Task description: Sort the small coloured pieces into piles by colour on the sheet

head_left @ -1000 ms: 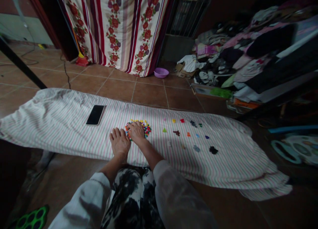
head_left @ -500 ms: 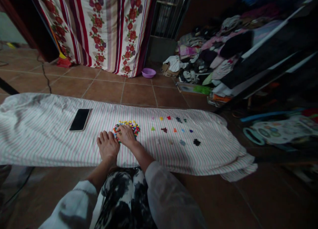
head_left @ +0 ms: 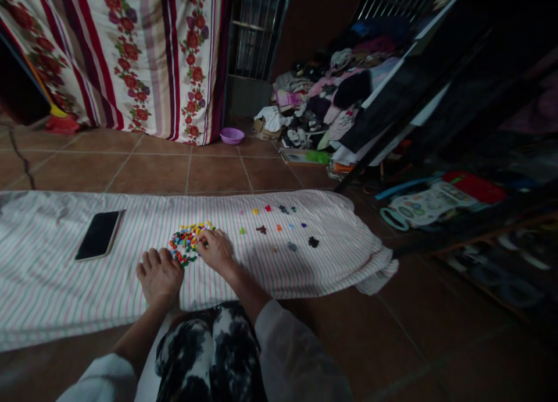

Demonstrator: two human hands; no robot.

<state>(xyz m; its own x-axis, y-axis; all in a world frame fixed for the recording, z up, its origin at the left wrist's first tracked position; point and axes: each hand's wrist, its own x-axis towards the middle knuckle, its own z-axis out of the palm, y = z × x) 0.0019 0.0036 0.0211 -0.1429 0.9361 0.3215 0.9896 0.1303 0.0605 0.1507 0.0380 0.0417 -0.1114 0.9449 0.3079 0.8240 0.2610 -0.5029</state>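
Observation:
A heap of small multicoloured pieces (head_left: 185,239), too small to name, lies on a striped cloth (head_left: 209,300). My right hand (head_left: 217,253) is over the heap's right side, thumb and fingertips drawn together; whatever is between them cannot be made out. Palm down on the cloth, my left hand (head_left: 160,276) rests at the heap's lower left edge with its fingers stretched out. To the right sit small groups sorted by colour, among them black pieces (head_left: 313,242), brown pieces (head_left: 261,230), grey pieces (head_left: 292,246), red pieces (head_left: 268,208) and yellow pieces (head_left: 256,211).
A dark-screened phone (head_left: 99,235) lies left of the heap. Beyond the cloth, a purple basin (head_left: 232,136) stands on the tiled floor by a flowered curtain (head_left: 131,59). Piled clothes (head_left: 322,99) and a child's play panel (head_left: 422,204) are at the right.
The view has swung to the right. Relative to the heap, my right hand has shifted from its middle toward its right side. My left hand stays by the lower left edge.

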